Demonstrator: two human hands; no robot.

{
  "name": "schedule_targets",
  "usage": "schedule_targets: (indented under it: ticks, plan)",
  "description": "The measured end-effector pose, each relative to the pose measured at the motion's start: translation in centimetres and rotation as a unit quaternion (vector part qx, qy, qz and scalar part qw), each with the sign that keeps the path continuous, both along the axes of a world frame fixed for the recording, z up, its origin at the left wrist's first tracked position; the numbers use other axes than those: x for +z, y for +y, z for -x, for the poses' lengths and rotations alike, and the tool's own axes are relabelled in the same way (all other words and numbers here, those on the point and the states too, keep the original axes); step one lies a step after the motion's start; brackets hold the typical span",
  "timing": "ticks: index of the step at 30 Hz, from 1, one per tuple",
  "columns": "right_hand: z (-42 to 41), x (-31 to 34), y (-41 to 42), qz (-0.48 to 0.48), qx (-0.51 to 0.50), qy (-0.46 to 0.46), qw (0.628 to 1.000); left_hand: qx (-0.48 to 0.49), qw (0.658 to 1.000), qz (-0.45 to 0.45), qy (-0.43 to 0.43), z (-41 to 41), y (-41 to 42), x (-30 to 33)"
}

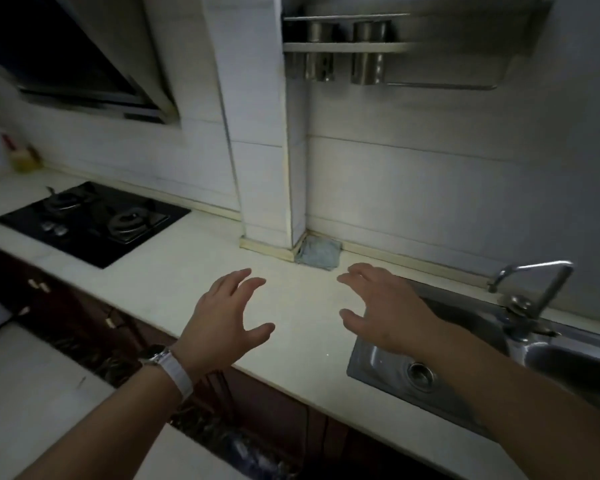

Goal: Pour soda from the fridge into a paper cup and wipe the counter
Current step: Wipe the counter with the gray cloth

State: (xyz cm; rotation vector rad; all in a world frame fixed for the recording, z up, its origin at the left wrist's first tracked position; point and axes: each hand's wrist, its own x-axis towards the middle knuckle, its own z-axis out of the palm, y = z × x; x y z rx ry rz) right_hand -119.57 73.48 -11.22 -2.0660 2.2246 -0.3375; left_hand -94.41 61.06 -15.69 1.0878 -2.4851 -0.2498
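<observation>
Both my left hand (222, 317) and right hand (385, 306) hover spread, holding nothing, over the bench (302, 306). No cup or soda in sight; the cloth (317, 252) at twelve o'clock sits tucked away, easy to overlook.

Dim kitchen: light pools on my pale stone counter (298, 306); around it, soft blur, dark corners, lines bowed.

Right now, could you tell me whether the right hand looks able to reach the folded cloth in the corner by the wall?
Probably yes. The right hand is open and holds nothing, and the cloth lies just beyond its fingertips on the counter, with nothing between them.
</observation>
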Motion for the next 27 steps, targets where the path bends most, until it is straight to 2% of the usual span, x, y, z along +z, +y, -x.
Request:
schedule_targets:
  ticks: [10, 17, 27]
  plan:
    - [-6.9, -2.4, -8.9, -0.023, 0.091, -0.021, 0.995, 0.087, 0.996, -0.001, -0.009, -8.6, -4.4, -1.2]
    - [-7.6, -4.2, -17.7, -0.032, 0.103, -0.04, 0.993, 0.1, 0.994, -0.032, -0.017, -9.4, -12.4, -2.6]
    - [-7.0, -5.1, -29.0, -0.047, 0.081, -0.049, 0.994, 0.074, 0.996, -0.052, -0.014, -7.8, -23.8, -0.8]
